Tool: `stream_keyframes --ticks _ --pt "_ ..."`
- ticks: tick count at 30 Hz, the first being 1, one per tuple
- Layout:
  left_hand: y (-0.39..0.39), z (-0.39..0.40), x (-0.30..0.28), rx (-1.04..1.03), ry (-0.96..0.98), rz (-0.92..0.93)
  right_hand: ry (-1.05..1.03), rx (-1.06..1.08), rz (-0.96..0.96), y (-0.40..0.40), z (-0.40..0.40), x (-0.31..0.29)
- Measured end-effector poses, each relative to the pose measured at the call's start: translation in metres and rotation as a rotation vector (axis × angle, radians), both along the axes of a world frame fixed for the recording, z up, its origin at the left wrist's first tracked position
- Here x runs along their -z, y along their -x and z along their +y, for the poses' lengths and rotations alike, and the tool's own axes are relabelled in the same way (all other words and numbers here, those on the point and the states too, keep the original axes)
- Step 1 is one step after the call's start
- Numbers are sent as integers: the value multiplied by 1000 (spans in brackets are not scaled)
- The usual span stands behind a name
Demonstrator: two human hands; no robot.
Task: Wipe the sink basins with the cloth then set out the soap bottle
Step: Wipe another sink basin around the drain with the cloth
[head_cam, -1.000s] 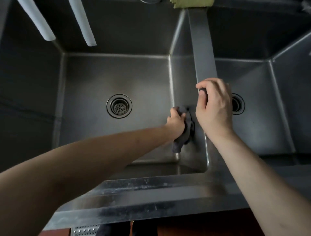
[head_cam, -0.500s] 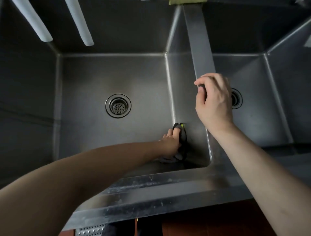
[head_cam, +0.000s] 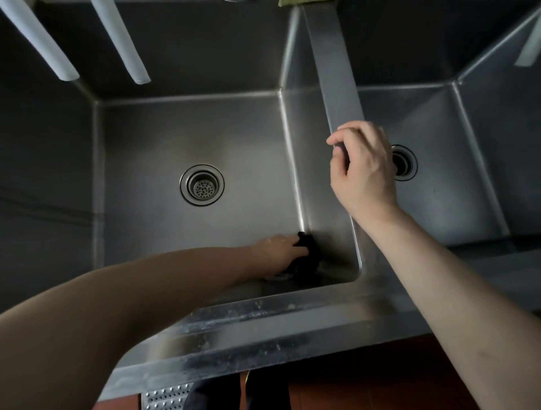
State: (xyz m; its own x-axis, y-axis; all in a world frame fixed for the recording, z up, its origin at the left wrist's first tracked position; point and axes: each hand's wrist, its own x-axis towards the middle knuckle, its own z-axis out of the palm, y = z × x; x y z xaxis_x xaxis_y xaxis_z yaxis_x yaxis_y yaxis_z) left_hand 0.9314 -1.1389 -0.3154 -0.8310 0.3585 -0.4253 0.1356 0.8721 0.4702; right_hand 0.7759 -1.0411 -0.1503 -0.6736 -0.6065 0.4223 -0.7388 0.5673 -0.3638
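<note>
A dark cloth (head_cam: 307, 254) lies bunched in the near right corner of the left basin (head_cam: 146, 164), against the wall under the divider (head_cam: 336, 73). My left hand (head_cam: 278, 248) reaches down into that corner and grips the cloth, pressing it to the steel. My right hand (head_cam: 366, 172) rests on top of the divider between the two basins, fingers curled over its left edge. The right basin (head_cam: 456, 199) lies beyond it. No soap bottle is in view.
Each basin has a round drain: the left drain (head_cam: 202, 185) and the right drain (head_cam: 405, 164), partly behind my right hand. Two white tubes (head_cam: 123, 44) hang over the back left. A green rag (head_cam: 304, 2) sits at the divider's far end. The steel front rim (head_cam: 263, 336) runs below.
My left hand has slid the cloth down the divider wall into the basin's near right corner. My right hand has stayed on the divider.
</note>
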Motion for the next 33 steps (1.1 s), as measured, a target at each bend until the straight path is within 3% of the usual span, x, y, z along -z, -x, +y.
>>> stream_keyframes --ticks 7,11,15,23,33 --pt "-17 -44 -12 129 66 -20 -9 3 -5 0 0 0" --pt "-17 -58 -13 -116 0 -11 -10 5 -6 -2 0 1" --pt "6 -36 -4 -205 -74 39 -7 0 3 -1 0 2" --pt "-1 -9 10 255 25 138 -17 15 7 0 0 3" --pt "-10 -22 -12 393 193 89 -17 -13 15 1 1 3"
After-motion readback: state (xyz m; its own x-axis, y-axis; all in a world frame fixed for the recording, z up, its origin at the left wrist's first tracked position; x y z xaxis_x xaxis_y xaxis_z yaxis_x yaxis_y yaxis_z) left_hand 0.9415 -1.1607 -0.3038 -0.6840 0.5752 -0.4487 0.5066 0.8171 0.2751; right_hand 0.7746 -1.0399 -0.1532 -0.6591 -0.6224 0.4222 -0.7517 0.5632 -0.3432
